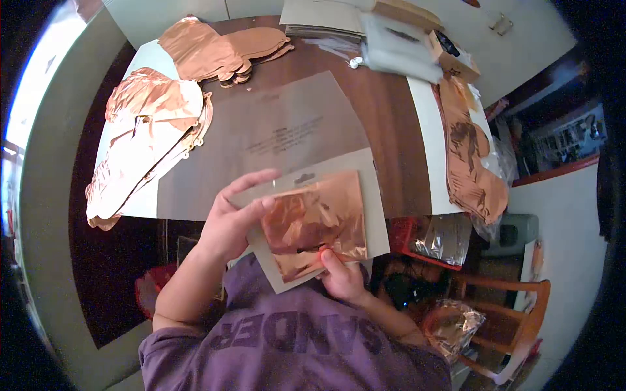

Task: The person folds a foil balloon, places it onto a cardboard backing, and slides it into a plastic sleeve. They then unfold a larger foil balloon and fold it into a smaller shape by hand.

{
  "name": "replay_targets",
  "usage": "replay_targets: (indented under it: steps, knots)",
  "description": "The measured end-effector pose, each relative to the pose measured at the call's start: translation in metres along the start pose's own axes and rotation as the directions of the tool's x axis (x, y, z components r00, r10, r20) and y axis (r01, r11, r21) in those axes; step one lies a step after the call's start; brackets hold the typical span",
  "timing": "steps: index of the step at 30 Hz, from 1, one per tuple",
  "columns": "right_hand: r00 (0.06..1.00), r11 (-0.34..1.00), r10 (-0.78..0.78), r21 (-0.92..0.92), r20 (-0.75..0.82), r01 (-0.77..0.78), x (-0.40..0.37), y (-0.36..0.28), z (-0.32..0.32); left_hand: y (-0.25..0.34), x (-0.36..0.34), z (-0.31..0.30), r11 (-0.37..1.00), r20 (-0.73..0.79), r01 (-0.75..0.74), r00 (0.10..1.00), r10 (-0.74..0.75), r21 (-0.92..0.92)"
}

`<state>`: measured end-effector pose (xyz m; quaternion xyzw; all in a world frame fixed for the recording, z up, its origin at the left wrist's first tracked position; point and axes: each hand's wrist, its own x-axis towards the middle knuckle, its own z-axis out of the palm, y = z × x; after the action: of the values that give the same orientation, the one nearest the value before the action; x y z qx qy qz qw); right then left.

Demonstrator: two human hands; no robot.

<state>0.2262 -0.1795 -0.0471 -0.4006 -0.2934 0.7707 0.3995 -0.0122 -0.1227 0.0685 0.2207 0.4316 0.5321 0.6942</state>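
A grey cardboard sheet with a hang hole near its top edge is held tilted in front of my chest. On it lies a folded copper-coloured foil balloon, shiny and creased. My left hand grips the card's left side, thumb on the front near the foil and index finger stretched past the edge. At the lower edge, my right hand pinches card and foil, its thumb pressing on the foil; its other fingers are hidden behind. Just beyond, a clear plastic bag with printed text lies flat on the brown table.
Flat copper foil balloons lie in a left pile, a far pile and a right pile. Cardboard sheets, clear bags and a small box stand at the back. A wooden chair is at right.
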Motion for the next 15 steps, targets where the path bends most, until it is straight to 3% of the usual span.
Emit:
replay_targets:
  steps: [1,4,5,7,9,10,12,14,15]
  knots:
    - [1.0,0.999,0.004,0.035,0.018,-0.004,0.0,0.002,-0.002,-0.001,-0.004,-0.003,1.0,0.016,0.018,1.0,-0.018,-0.013]
    - [0.984,0.932,-0.133,-0.323,0.118,0.165,-0.015,-0.011,0.005,-0.003,-0.012,-0.008,1.0,0.024,0.011,1.0,-0.011,0.018]
    - [0.996,0.954,-0.031,-0.295,0.086,0.055,-0.019,-0.002,-0.002,-0.005,-0.014,-0.01,0.999,0.02,-0.004,1.0,0.003,0.039]
    - [0.948,0.84,0.26,-0.528,0.186,-0.126,-0.041,-0.015,-0.038,-0.01,-0.02,-0.019,0.991,-0.009,0.023,1.0,-0.022,0.13]
    - [0.884,0.881,0.301,-0.459,0.357,-0.115,-0.048,-0.044,-0.054,-0.012,-0.027,-0.023,0.981,-0.031,0.078,0.997,-0.073,0.18]
    - [0.864,0.967,0.169,-0.25,0.475,-0.052,-0.043,-0.065,-0.051,-0.007,-0.028,-0.021,0.967,-0.035,0.104,0.995,-0.099,0.233]
    - [0.932,0.972,0.088,-0.233,0.352,-0.004,-0.026,-0.083,-0.069,0.002,-0.026,-0.012,0.928,-0.047,0.162,0.987,-0.156,0.334]
    - [0.976,0.953,-0.112,-0.26,0.184,0.159,-0.003,-0.109,-0.053,0.0,-0.01,-0.01,0.923,0.099,0.22,0.96,-0.263,0.316]
    - [0.986,0.958,-0.066,-0.268,0.152,0.106,0.01,-0.125,-0.042,-0.004,-0.002,-0.009,0.919,0.177,0.242,0.935,-0.306,0.311]
